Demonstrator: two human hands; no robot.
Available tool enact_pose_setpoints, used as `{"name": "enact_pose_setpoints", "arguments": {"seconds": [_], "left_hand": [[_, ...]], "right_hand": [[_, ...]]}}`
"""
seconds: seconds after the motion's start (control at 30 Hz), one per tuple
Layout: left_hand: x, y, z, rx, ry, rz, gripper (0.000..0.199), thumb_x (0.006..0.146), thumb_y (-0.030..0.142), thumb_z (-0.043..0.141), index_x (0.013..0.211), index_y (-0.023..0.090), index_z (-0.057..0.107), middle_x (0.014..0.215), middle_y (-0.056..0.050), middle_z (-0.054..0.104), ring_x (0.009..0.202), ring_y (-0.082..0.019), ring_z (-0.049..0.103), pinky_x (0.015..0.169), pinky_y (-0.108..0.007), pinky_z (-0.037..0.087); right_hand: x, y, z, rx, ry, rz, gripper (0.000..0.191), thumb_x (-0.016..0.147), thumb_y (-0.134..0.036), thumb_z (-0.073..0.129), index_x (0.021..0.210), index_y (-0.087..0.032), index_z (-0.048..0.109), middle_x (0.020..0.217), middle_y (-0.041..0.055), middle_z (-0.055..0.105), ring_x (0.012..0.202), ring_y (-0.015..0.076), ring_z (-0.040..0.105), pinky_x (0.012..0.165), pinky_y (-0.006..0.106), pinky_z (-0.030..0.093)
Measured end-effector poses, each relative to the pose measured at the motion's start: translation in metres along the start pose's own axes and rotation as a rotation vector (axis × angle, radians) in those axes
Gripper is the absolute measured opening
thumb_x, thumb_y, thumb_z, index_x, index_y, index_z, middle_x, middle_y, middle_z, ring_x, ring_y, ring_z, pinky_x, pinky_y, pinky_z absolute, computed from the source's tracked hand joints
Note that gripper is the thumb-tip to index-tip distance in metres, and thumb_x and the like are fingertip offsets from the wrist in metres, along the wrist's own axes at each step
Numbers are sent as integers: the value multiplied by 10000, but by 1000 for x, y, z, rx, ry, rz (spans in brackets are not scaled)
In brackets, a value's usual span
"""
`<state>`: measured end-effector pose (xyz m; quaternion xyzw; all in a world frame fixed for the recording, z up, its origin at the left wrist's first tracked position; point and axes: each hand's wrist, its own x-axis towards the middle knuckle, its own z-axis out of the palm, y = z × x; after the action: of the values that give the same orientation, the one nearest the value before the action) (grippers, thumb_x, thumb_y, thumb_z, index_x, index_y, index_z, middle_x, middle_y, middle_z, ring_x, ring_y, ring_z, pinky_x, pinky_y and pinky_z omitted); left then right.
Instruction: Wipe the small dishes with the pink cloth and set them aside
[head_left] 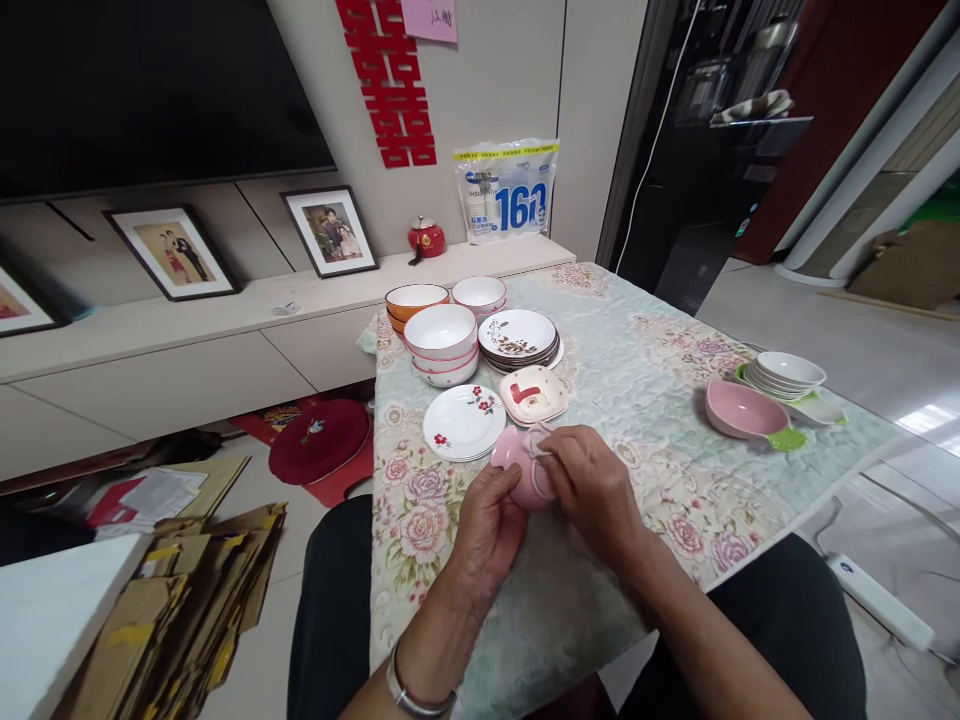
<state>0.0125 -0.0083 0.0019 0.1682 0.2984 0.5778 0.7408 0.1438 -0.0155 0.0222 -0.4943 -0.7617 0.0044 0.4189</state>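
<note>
Both my hands are together over the near part of the table. My left hand [487, 515], with a silver bangle at the wrist, grips a small pink bowl [530, 482] by its side, the thumb on its rim. Fingers of my right hand [589, 475] are pinched on a pale pinkish cloth [538, 445] against the bowl. Just beyond are a square dish with a red mark [534, 396] and white plates with red flowers [463, 425]. Behind these stand stacked white bowls with red rims [441, 335] and dark-rimmed plates [517, 335].
A flowered cloth covers the table [622, 370]. At its right are a pink dish with a green handle [739, 408] and small stacked white bowls [789, 370]. Orange bowls [416, 298] stand at the back left. A labelled plastic bag [506, 195] rests on the cabinet.
</note>
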Motion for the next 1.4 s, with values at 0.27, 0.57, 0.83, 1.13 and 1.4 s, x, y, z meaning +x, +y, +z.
{"name": "enact_pose_setpoints", "arguments": {"seconds": [0.27,0.57,0.83,1.13,1.4], "left_hand": [[-2,3,2,51,-70,33,93,665,162,747,747,198,718,862,-25,728,839,-183,647,780,-284,507],[-7,-5,4,105,-187,11,256,714,153,720,970,157,716,893,-53,734,901,-206,666,844,-312,485],[-7,-8,1,129,-152,51,253,731,220,750,970,145,716,897,-57,737,872,-202,657,846,-318,466],[-9,-10,0,123,-186,24,177,727,201,765,887,156,705,795,-12,666,732,-131,574,729,-253,441],[-7,-8,-3,135,-84,78,228,652,203,805,860,162,721,748,-1,652,706,-133,556,704,-250,449]], "right_hand": [[-6,-21,-4,51,-135,-38,161,924,-105,485,878,-202,605,827,60,625,787,197,576,691,310,469],[6,-2,-10,105,-7,5,117,934,-170,543,915,-211,651,920,63,662,921,233,553,820,397,452],[5,11,-10,194,66,199,85,912,-205,580,906,-212,664,889,50,641,880,210,585,793,362,469],[8,1,-11,299,21,52,132,875,-137,533,892,-196,650,890,53,628,901,214,552,805,357,433],[2,33,-3,703,-129,572,242,937,-366,480,853,-192,625,742,-5,601,678,153,514,617,268,393]]}}
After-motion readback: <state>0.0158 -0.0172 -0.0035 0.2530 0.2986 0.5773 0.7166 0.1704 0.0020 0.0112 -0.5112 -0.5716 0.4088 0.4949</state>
